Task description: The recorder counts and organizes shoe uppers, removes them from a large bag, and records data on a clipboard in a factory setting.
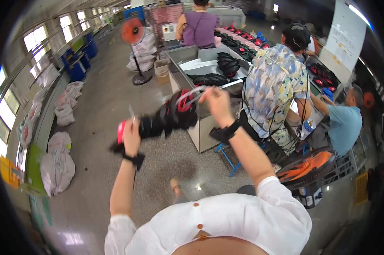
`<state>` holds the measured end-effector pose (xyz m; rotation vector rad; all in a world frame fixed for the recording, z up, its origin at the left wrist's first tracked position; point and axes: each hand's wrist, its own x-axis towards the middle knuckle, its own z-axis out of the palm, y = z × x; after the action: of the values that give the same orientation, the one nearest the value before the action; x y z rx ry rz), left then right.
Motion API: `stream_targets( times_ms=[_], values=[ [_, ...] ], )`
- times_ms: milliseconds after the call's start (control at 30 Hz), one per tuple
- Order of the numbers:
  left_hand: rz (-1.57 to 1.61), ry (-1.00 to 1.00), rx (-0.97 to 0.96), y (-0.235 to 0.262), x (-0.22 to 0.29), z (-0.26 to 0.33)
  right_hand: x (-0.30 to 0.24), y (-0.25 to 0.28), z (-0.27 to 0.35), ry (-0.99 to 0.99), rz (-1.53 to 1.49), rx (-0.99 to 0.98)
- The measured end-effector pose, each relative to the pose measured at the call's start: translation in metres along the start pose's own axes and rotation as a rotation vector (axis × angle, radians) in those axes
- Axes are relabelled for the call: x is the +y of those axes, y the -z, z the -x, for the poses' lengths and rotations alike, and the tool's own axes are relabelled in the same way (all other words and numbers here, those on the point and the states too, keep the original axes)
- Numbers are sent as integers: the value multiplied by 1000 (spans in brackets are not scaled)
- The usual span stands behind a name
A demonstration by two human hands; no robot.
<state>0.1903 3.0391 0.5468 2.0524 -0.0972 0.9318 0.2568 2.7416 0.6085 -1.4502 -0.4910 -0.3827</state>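
Hands: our left hand (131, 137) grips the left end of a stack of shoe pieces (166, 119); our right hand (215, 102) is at its right end.
Behind stack: metal bin (181, 70), more pieces in it.
Right of bin: 2 seated people (277, 85), side by side.
Far behind: standing fan (133, 32), left of the bin.
Left edge: sacks (58, 165) along the wall.

Matt black and red shoe uppers (170, 117), perhaps fabric, brushed metal bin (187, 78), glossy speckled stone floor (115, 93)
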Motion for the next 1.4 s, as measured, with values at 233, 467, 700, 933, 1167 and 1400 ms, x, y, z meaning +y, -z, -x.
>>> stream_targets(
  times_ms=[233,467,700,933,1167,1400],
  values=[
    [5,-340,-45,-183,-103,-226,71,43,-96,71,628,194],
    [-37,-251,-427,-347,-215,-219,223,37,-99,-376,1340,-81],
    [156,89,-974,-300,-221,16,197,4,29,-275,973,14],
    [344,-92,-1810,-171,-89,246,94,-47,453,-1279,688,239],
    [883,-682,-2000,-101,98,436,-113,-65,641,-1231,330,1120],
    [763,-608,-2971,-141,266,534,-214,47,671,-397,206,1637]
  ],
)
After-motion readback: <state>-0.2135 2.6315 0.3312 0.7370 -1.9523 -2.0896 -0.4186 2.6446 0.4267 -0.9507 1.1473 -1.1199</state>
